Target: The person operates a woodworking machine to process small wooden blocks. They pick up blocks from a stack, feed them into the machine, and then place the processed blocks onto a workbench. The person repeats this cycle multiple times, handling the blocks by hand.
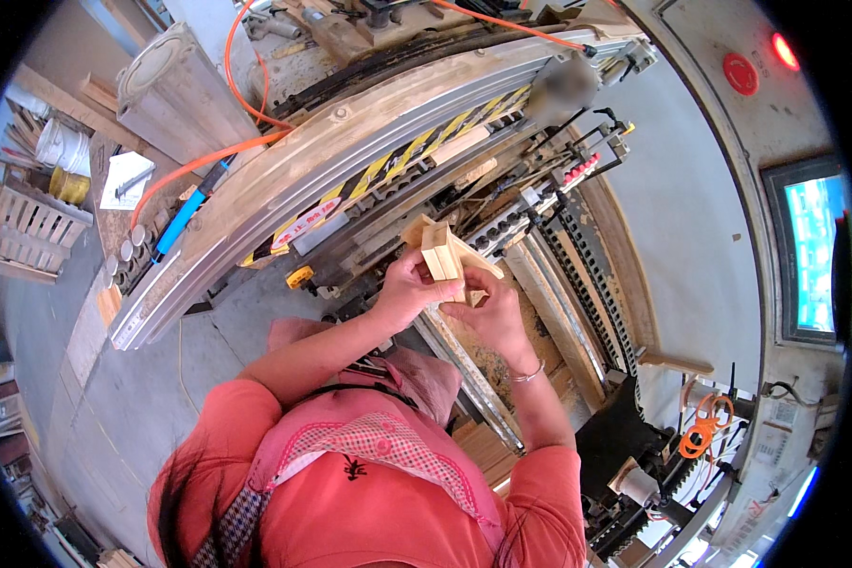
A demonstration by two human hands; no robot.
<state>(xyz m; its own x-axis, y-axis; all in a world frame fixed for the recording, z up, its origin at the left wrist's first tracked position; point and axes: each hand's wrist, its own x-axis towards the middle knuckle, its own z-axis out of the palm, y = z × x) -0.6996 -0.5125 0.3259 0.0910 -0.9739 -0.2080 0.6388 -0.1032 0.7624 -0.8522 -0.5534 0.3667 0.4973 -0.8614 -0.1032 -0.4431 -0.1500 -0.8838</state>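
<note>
Several short pale wooden pieces [439, 248] are held up together in front of my chest, over the woodworking machine [540, 284]. My left hand [410, 287] is closed round their left side, its thumb lying across the near end. Close against the right side, my right hand [490, 308] has its fingers bent in, with the thumb and fingertips on the wood. One piece slants out to the right behind the upright ones. The hands partly hide the lower ends, so how the pieces meet there cannot be made out.
A curved machine beam with a yellow-black striped strip [388, 175] spans the far side. Black chains [592, 284] and metal rails run at the right. Beyond them are a lit screen [814, 256] and a red stop button [740, 73]. Orange hoses [208, 156] cross the far left.
</note>
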